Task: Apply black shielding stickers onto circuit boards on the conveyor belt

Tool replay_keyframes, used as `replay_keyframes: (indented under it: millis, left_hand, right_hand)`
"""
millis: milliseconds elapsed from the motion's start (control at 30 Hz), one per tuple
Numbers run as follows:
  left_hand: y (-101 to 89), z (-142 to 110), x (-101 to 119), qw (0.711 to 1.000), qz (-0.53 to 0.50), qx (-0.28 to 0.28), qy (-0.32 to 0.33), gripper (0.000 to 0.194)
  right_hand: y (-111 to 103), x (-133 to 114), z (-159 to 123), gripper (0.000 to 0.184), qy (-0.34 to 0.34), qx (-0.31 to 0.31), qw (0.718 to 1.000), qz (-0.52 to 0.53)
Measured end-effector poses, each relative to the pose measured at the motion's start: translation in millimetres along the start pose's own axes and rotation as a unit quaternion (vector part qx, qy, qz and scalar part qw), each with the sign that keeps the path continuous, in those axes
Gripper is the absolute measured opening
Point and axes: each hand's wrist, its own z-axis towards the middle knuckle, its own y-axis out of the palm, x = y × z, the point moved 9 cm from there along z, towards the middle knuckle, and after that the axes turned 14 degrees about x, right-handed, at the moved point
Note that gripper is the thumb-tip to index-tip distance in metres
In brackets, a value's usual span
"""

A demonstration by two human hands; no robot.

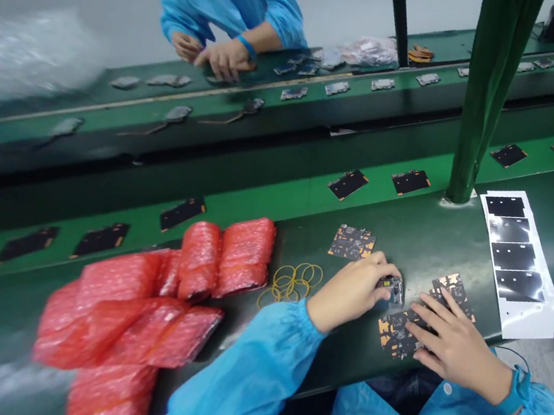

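Note:
My left hand (353,288) is closed, thumb and fingers pinching a small circuit board (395,292) with shiny silvery parts, near the bench's front edge. Spread flat, my right hand (456,349) rests its fingertips on black circuit boards with orange-gold patches. One of these, a patterned board (396,335), lies between my hands. Another patterned board (458,293) shows beyond my right fingers, partly covered by them. A third board (353,242) lies flat on the green bench just beyond my left hand.
Red bubble-wrap bundles (136,311) and yellow rubber bands (294,281) lie left. A white sheet with black stickers (518,264) sits right, past a green post (484,107). Black boards lie along the green belt (278,197). Across it, a co-worker's hands (224,57) handle something blurred.

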Motion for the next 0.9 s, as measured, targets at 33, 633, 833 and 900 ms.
replay_keyframes:
  millis: [33, 633, 833, 900]
  left_hand:
    - [-10.3, 9, 5, 1.0, -0.021, 0.018, 0.01, 0.02]
    - [19.3, -36, 17, 0.977, -0.056, 0.164, 0.124, 0.042]
    - [51.3, -74, 26, 0.981, -0.018, 0.152, 0.12, 0.051]
    - [53.2, -70, 18, 0.98, -0.013, 0.15, 0.132, 0.052]
  right_hand:
    - [2, -1, 1, 0.035, 0.0, -0.007, 1.0, -0.001]
    - [-35, 78, -3, 0.066, 0.128, -0.051, 0.98, -0.143]
    - [-9, 73, 23, 0.077, 0.226, 0.08, 0.949, -0.207]
    - [-8, 71, 29, 0.074, 0.244, 0.09, 0.941, -0.217]
